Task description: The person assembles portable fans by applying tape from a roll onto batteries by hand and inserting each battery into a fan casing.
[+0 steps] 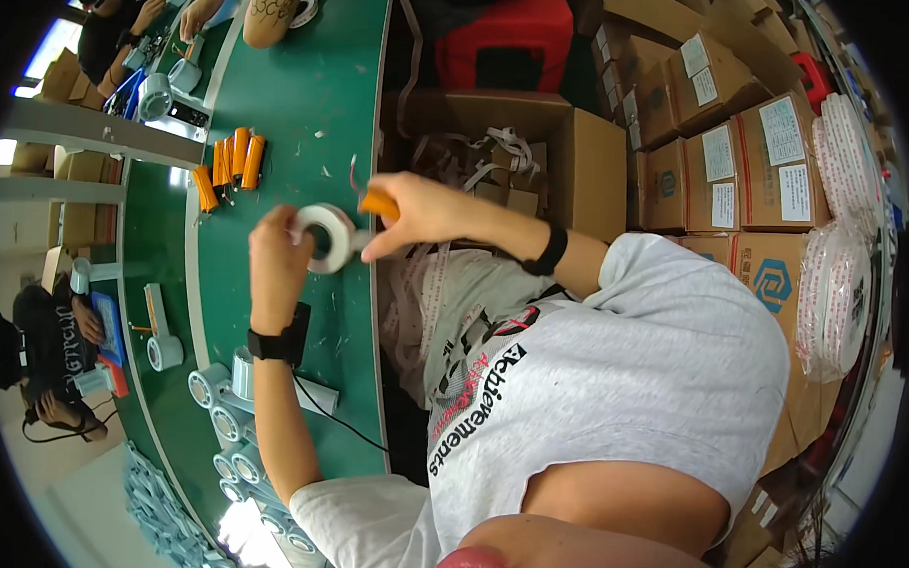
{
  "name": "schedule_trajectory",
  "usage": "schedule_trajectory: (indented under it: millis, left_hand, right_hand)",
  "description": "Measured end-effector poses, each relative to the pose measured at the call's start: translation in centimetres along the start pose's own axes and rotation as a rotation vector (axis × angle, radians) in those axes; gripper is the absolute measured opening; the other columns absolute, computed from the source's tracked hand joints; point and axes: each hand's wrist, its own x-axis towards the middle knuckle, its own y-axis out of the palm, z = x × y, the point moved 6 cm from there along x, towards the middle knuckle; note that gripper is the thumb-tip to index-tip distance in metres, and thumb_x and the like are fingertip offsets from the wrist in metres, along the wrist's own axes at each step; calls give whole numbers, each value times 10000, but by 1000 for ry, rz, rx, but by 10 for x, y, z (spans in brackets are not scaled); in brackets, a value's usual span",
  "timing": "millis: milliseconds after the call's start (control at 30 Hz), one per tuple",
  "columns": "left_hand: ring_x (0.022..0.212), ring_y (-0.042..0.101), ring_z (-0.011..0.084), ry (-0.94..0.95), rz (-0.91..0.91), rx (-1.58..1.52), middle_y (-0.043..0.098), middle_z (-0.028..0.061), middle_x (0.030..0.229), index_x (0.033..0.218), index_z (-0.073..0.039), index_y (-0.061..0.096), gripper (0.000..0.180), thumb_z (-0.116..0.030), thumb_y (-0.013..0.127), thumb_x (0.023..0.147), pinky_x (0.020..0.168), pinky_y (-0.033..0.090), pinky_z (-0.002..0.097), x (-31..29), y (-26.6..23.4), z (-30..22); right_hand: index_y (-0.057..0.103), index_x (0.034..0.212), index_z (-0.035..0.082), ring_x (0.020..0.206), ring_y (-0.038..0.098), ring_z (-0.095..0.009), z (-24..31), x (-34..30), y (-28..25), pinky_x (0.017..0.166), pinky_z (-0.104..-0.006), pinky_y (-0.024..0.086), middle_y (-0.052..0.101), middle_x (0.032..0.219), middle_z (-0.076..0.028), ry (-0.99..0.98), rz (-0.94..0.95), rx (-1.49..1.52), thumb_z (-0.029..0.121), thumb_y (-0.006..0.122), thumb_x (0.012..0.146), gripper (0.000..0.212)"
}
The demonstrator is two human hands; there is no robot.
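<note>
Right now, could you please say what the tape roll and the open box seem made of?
The tape roll looks like smooth plastic film or paper, from its pale, even ring; blur leaves which unclear. The open box looks like matte cardboard, from its plain brown, stiff sides.

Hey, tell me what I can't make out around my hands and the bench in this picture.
All in the head view:
Orange cylinder: partly covered by the right hand.
Tape roll: left edge partly behind the left hand.
Right fingertips: blurred, so their exact contact is unclear.
Another person's tattooed arm: cut off by the top edge.
Cardboard box: its bottom is mostly hidden under white strips and scraps.
</note>
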Motion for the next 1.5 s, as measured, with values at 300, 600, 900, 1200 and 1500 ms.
schedule_trajectory:
  millis: [300, 600, 900, 1200, 1500]
  left_hand:
    - [721, 587, 182, -115, -829, -577, 581, 102, 868, 1034, 19, 481, 237, -9, 483, 799, 668, 485, 277, -91, -57, 51]
    - [801, 584, 175, -88, -1072, -540, 582, 110, 913, 1080, 35, 484, 259, -18, 451, 828, 689, 466, 256, -137, -61, 26]
    - [727, 563, 151, -29, -875, -228, 589, 105, 905, 1132, -18, 503, 322, 7, 450, 816, 643, 451, 240, -105, -61, -20]
    - [503, 507, 93, -119, -998, -768, 588, 92, 862, 1152, -38, 487, 332, 9, 426, 829, 353, 364, 210, -65, -45, -10]
    - [671, 577, 244, 25, -865, -503, 579, 149, 923, 1169, -18, 458, 332, -49, 461, 839, 555, 463, 339, -26, -45, -18]
  right_hand:
    - [550, 683, -7, 499, 415, -69, 8, -15, 32, 469, -256, 327, 495, 608, 17, -107, 89, 154, 170, 714, 736, 248]
    - [549, 874, -22, 658, 546, -95, 64, 0, 3, 605, -233, 429, 603, 809, -39, -95, 150, 616, 206, 544, 884, 229]
    - [558, 1003, -31, 1002, 550, -107, 89, 61, 61, 801, -210, 424, 624, 975, -121, -369, 219, 236, 235, 489, 915, 289]
    - [542, 961, -56, 988, 591, -255, 91, 85, 57, 875, -340, 462, 588, 1041, -208, -220, -205, 1129, 276, 454, 923, 345]
    - [526, 938, -49, 893, 613, -265, 82, 108, 0, 817, -366, 499, 598, 958, -210, -429, -413, 1496, 246, 413, 931, 316]
